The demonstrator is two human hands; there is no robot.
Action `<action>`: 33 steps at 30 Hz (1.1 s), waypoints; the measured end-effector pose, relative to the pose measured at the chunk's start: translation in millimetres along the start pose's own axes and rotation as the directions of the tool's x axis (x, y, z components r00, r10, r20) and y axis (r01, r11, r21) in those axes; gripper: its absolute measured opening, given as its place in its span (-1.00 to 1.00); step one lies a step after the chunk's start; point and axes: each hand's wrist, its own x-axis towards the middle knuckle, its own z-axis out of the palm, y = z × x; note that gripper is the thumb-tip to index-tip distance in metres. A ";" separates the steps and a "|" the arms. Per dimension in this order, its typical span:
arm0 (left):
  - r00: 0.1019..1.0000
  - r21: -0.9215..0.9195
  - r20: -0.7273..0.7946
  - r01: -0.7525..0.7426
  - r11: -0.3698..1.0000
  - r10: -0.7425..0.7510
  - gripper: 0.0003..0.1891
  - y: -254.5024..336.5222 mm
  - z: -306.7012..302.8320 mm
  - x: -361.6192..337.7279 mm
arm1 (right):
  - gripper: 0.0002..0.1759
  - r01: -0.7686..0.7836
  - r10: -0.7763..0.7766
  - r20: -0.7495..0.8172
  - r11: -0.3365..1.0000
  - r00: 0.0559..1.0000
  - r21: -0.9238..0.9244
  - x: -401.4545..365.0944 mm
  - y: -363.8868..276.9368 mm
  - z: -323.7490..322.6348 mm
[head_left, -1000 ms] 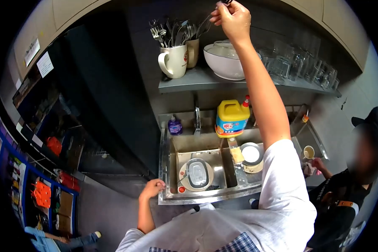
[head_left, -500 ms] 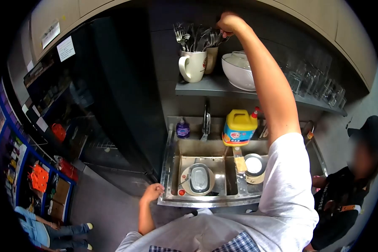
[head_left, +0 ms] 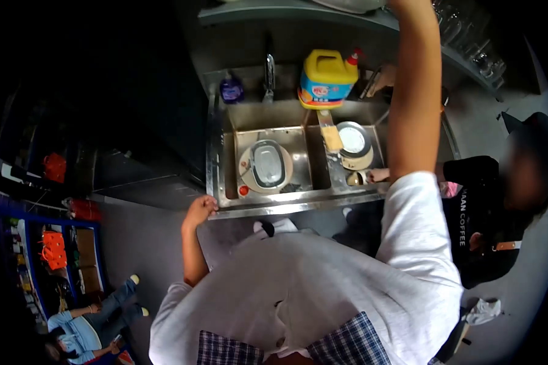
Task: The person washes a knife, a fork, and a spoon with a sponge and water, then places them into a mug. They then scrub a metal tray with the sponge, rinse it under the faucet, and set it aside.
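My left hand (head_left: 202, 212) is at the near left corner of the steel sink (head_left: 268, 212), fingers curled against its rim. My right arm (head_left: 413, 103) stretches up past the shelf (head_left: 249, 14), and its hand is cut off by the top edge. Inside the left basin, a grey rectangular dish (head_left: 268, 163) lies on a round plate (head_left: 248, 173). In the right basin are a dark-rimmed round dish (head_left: 353, 139) and a sponge (head_left: 331, 139). A co-worker's hand (head_left: 379, 175) is at a small cup-like item (head_left: 355, 178) there.
Behind the basins stand a purple soap bottle (head_left: 231, 89), a faucet (head_left: 269, 70) and a yellow-blue detergent jug (head_left: 327, 79). The co-worker (head_left: 469, 207) stands close on my right. Glasses (head_left: 478, 52) line the shelf's right end. Another person (head_left: 82, 331) is at lower left.
The view has tipped downward, so the cutlery mugs and my right hand have left the frame. A co-worker's hand now shows in the right basin. My left hand stays at the sink corner.
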 end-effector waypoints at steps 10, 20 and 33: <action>0.973 0.264 0.198 -0.169 0.950 0.118 -0.86 41.1 51.8 48.5 | -0.77 -0.529 0.872 0.128 0.396 0.472 -0.750 -386.0 191.1 103.0; 0.990 0.426 -0.053 -0.098 0.899 0.133 -0.88 46.0 110.6 17.0 | -0.73 -0.892 0.904 0.321 -0.126 -0.284 -0.435 -543.3 294.3 310.6; 0.928 0.023 -0.319 0.207 0.978 -0.189 -0.86 0.5 103.3 -42.2 | -0.81 -0.744 0.959 0.278 0.150 -0.050 -0.651 -608.3 313.9 357.3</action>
